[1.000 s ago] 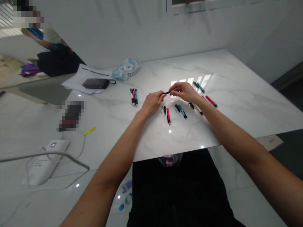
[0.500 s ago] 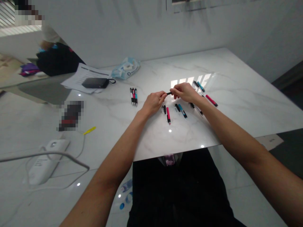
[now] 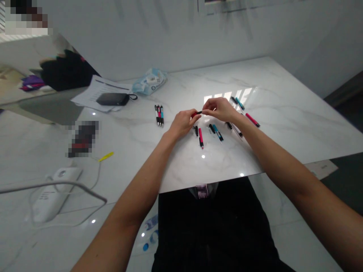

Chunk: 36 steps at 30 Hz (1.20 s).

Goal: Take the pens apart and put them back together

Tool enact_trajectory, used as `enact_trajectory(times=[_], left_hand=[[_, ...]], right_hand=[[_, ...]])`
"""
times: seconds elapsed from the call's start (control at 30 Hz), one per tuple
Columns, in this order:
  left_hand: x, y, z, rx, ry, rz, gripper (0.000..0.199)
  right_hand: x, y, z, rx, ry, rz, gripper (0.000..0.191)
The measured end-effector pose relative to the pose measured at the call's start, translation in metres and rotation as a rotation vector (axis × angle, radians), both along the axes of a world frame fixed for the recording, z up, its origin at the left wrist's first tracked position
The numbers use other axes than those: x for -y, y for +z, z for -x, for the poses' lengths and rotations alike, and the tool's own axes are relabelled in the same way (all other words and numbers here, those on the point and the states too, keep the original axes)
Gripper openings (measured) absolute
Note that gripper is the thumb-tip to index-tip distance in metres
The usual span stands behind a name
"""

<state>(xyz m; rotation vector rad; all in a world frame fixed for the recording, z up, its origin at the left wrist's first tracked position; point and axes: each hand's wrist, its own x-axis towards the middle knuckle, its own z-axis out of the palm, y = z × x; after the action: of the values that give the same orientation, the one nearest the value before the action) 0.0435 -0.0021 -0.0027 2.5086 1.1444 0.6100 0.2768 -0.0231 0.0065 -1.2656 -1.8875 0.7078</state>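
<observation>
My left hand (image 3: 183,121) pinches a red-and-black pen (image 3: 199,112) above the table. At the pen's black end are the thumb and fingertips of my right hand (image 3: 222,109), closed in a pinch. Below my hands lie pen parts: a red barrel (image 3: 201,136) beside a short black piece (image 3: 196,130), and a teal barrel (image 3: 217,132) with another black piece (image 3: 212,129). Under my right forearm is a white-and-black barrel (image 3: 237,130), partly hidden. Farther right are a red barrel (image 3: 252,119) and a teal one (image 3: 239,103).
Three pens (image 3: 159,115) lie side by side left of my hands. Behind them are a blue-white packet (image 3: 150,81), papers (image 3: 98,84) and a black pouch (image 3: 112,99). A white power strip (image 3: 56,194) with cables lies at left. The marble table's front edge (image 3: 210,183) is near my lap.
The fingers of my right hand have shifted and loosened slightly around the pen's black end. More of the pen's red part shows at my left fingertips. The view has shifted a little.
</observation>
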Motion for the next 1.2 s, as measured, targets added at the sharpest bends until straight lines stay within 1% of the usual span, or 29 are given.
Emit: enact_trajectory(times=[0.03,0.13,0.17,0.2,0.27,0.33,0.4,0.5,0.63,0.7,0.77,0.83,0.97,1.03,1.2], left_hand=[[0.0002,0.0,0.0,-0.004,-0.002,0.0,0.035],[0.0004,0.0,-0.0005,-0.004,-0.007,-0.003,0.038],[0.0003,-0.0001,-0.0006,-0.001,-0.005,-0.005,0.038],[0.0001,-0.0003,-0.0007,0.001,-0.001,-0.007,0.039],[-0.0004,-0.0007,-0.0005,0.005,0.009,-0.008,0.04],[-0.0007,-0.0011,0.0002,0.006,0.011,-0.007,0.043],[-0.0007,-0.0012,0.0008,0.01,0.01,-0.004,0.047],[-0.0004,-0.0006,0.0012,0.023,0.01,0.003,0.052],[-0.0005,0.0007,0.0004,0.017,0.006,-0.008,0.049],[-0.0004,0.001,-0.0003,-0.01,0.014,-0.008,0.046],[-0.0003,0.0007,-0.0009,-0.024,0.018,-0.003,0.044],[-0.0005,-0.0001,-0.0009,-0.015,0.016,-0.004,0.046],[-0.0017,-0.0019,0.0005,-0.001,0.024,-0.01,0.052],[-0.0022,-0.0024,0.0015,0.003,0.031,-0.006,0.053],[-0.0019,-0.0022,0.002,0.009,0.044,-0.005,0.056]], right_hand=[[0.0001,0.0001,0.0003,0.017,-0.006,0.005,0.029],[0.0005,0.0002,0.0018,0.099,-0.045,0.015,0.044],[0.0006,0.0001,0.0021,0.112,-0.054,0.006,0.047],[0.0007,0.0,0.0021,0.11,-0.056,-0.007,0.045],[0.0008,-0.0001,0.0013,0.072,-0.039,-0.034,0.036],[0.0008,0.0,0.0002,0.045,-0.023,-0.043,0.034],[0.0007,0.0004,-0.0003,0.067,-0.024,-0.025,0.038],[0.0007,0.0009,0.0,0.111,-0.042,0.004,0.05],[0.0008,0.0007,-0.0002,0.073,-0.026,-0.029,0.041],[0.0013,0.0011,0.0001,0.074,-0.021,-0.021,0.041],[0.0024,0.0022,0.0012,0.1,-0.028,0.004,0.047],[0.0036,0.0034,0.0024,0.113,-0.027,0.017,0.051],[0.0042,0.0033,0.0021,0.071,-0.006,-0.022,0.034],[0.0038,0.0026,0.0014,0.073,-0.002,-0.03,0.031],[0.004,0.0044,0.0026,0.116,-0.023,0.013,0.036]])
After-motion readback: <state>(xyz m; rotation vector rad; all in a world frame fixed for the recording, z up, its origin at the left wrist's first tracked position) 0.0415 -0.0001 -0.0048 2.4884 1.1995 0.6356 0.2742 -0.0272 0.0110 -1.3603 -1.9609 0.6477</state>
